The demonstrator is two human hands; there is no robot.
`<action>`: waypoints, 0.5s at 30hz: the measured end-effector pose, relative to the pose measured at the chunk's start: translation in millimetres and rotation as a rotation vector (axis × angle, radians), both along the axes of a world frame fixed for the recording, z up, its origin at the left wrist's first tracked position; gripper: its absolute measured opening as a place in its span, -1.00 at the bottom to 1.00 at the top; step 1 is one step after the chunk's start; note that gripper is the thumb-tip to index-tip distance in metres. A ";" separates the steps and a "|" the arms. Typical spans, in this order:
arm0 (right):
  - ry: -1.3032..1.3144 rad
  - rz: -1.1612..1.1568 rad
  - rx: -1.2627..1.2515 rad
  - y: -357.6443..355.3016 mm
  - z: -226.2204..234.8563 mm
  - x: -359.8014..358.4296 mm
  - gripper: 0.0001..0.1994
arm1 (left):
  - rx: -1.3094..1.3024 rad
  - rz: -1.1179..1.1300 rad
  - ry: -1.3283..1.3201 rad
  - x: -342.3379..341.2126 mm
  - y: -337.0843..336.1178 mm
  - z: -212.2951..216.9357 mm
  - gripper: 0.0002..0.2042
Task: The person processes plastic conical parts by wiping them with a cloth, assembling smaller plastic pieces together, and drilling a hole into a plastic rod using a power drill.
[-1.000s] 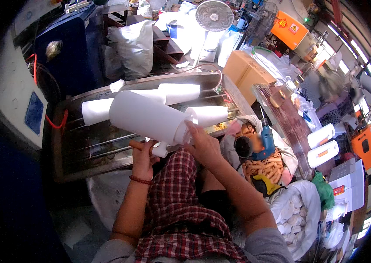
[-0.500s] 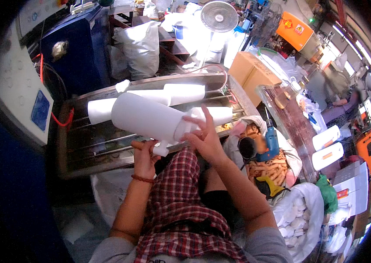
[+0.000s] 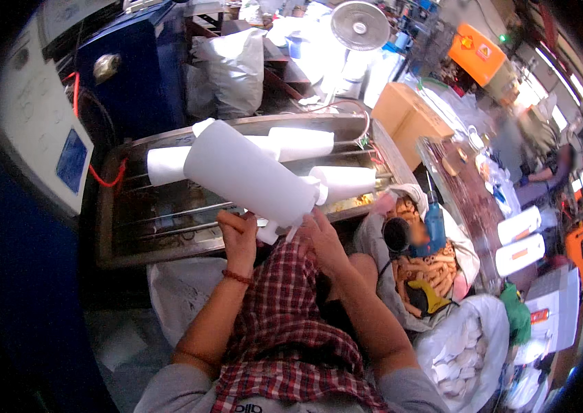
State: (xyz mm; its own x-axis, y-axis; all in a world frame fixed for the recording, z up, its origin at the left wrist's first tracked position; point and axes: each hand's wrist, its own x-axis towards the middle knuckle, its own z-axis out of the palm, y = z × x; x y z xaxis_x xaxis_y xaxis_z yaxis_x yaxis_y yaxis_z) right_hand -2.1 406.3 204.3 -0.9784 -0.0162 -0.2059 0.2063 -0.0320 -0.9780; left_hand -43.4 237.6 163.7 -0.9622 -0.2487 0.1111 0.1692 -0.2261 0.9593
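Note:
A large white plastic cylindrical container (image 3: pixel 246 168) lies tilted across the front of me, its narrower fitted end toward my right hand. My right hand (image 3: pixel 321 242) grips that end, fingers at its edge. A white stub (image 3: pixel 267 233) sticks out from the container beneath, between my two hands. My left hand (image 3: pixel 239 241) is closed beside the stub, around a short tan tube that now mostly disappears among the fingers. Behind, several similar white containers (image 3: pixel 302 143) lie on metal rods over a shallow metal-framed trough (image 3: pixel 116 237).
To the right, an open sack (image 3: pixel 467 258) holds tan tubes (image 3: pixel 436 268) and a blue power drill (image 3: pixel 434 224). A white bag (image 3: pixel 491 330) of white pieces stands nearer. A cardboard box (image 3: pixel 408 120), a fan (image 3: pixel 360 26) and a blue cabinet (image 3: pixel 133 69) stand beyond. Another person sits far right.
My right hand has moved down from spread fingers to a closer grip on the container's end. The container is tipped more steeply, and the left hand has turned, covering most of the tan tube.

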 end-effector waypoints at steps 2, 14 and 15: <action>0.014 0.071 -0.335 11.0 -30.9 -6.8 -0.39 | -0.301 0.087 0.244 -11.6 -1.2 -13.9 -0.69; 0.042 -0.235 0.074 128.0 16.5 128.5 -0.61 | -0.166 -0.720 -0.278 -7.4 -48.5 79.4 -0.76; 0.006 -0.403 0.071 153.6 14.5 141.1 -0.67 | -0.219 -0.789 -0.298 -1.5 -43.7 87.4 -0.76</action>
State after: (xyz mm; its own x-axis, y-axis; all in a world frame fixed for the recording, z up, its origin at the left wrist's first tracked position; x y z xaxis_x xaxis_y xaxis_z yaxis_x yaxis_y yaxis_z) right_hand 138.9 559.9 218.8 -0.9048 0.3825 -0.1873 0.1857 -0.0415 -0.9817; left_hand -45.0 193.9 251.1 -0.8410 0.5003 -0.2059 -0.2244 0.0237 0.9742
